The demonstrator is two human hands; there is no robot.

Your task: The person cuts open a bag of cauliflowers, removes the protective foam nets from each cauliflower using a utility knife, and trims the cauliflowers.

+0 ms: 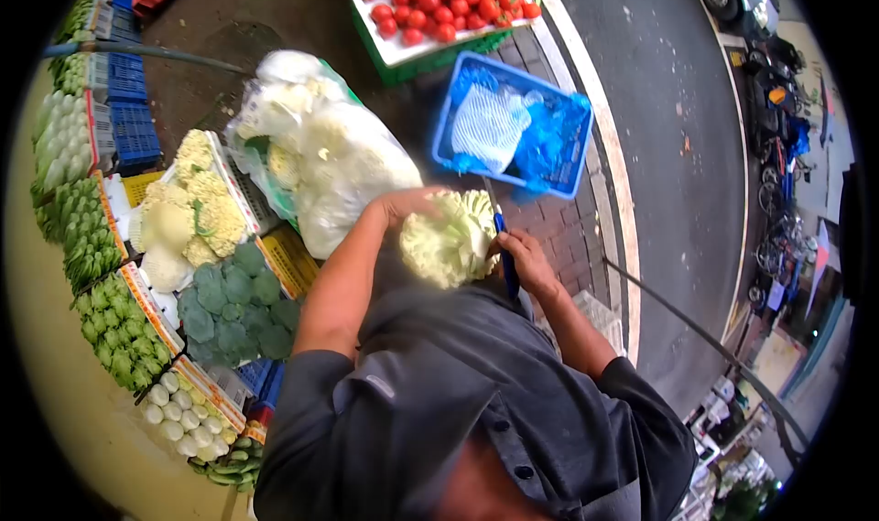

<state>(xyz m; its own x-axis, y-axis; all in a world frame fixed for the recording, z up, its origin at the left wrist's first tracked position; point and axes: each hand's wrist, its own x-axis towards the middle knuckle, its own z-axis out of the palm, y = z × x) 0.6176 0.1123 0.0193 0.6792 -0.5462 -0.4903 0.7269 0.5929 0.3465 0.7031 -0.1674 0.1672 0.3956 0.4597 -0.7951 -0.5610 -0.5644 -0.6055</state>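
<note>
While my left hand [414, 207] curls partway round a cauliflower [453, 246] before my shirt [449, 338], my right hand [524, 255] wraps a blue knife-like tool [509, 276], and any slip could cut me or roll the cauliflower toward the blue crate [576, 168].

Blurry left hand [417, 206] against the cauliflower [450, 244], tomato crate [430, 60] incomplete at the top edge.
</note>
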